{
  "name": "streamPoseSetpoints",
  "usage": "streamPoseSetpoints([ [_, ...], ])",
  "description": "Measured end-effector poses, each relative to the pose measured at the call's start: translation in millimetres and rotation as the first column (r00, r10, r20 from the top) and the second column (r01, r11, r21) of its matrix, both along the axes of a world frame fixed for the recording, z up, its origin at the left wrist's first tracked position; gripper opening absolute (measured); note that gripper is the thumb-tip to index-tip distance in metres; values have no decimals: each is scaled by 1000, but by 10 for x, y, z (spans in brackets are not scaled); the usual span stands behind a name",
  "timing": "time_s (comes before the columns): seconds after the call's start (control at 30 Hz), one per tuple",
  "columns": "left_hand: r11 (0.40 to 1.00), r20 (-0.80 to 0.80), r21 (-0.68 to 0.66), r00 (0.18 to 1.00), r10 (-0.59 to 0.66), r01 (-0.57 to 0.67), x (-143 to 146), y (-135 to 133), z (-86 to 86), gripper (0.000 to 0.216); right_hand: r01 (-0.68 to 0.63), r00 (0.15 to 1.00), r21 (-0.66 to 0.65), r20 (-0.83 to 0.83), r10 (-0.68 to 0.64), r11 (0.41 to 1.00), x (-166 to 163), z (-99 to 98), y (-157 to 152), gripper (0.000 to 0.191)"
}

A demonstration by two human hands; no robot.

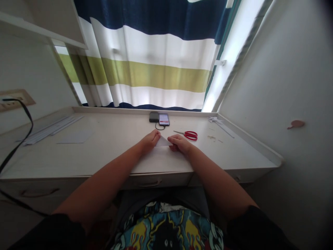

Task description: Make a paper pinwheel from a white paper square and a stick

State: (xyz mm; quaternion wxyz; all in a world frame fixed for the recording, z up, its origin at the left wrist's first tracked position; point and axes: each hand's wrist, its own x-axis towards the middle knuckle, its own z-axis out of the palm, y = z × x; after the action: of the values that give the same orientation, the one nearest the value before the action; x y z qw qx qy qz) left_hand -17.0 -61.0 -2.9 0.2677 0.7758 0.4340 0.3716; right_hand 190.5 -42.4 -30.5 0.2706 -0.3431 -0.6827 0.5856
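A small folded piece of white paper (163, 141), roughly triangular, is held just above the white desk (111, 139). My left hand (151, 139) pinches its left side between closed fingers. On the paper's right side, my right hand (180, 143) grips it with the thumb on top. The fingertips beneath the paper are partly hidden. Red-handled scissors (190, 135) lie just beyond my right hand, blades pointing left. Behind the hands, a phone (164, 119) with a lit screen rests beside a dark box-shaped device (154, 117), and a short cable loops in front of them.
Stacked paper strips (49, 129) and a flat white sheet (74, 136) lie at the left. Paper scraps (215, 120) and small bits (212, 137) lie at the right. A black cable (28, 125) hangs from the wall socket (17, 100). A striped curtain (151, 73) hangs behind the desk.
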Motion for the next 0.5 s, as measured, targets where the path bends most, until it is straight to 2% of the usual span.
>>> streamPoseSetpoints([
  [0.3,997,13,7,997,-77,77,17,36,-44,22,8,993,39,119,-13,999,-3,27,-39,30],
  [0.5,980,129,-62,976,-177,186,37,32,-44,23,25,991,98,129,-37,995,-43,39,-62,29],
])
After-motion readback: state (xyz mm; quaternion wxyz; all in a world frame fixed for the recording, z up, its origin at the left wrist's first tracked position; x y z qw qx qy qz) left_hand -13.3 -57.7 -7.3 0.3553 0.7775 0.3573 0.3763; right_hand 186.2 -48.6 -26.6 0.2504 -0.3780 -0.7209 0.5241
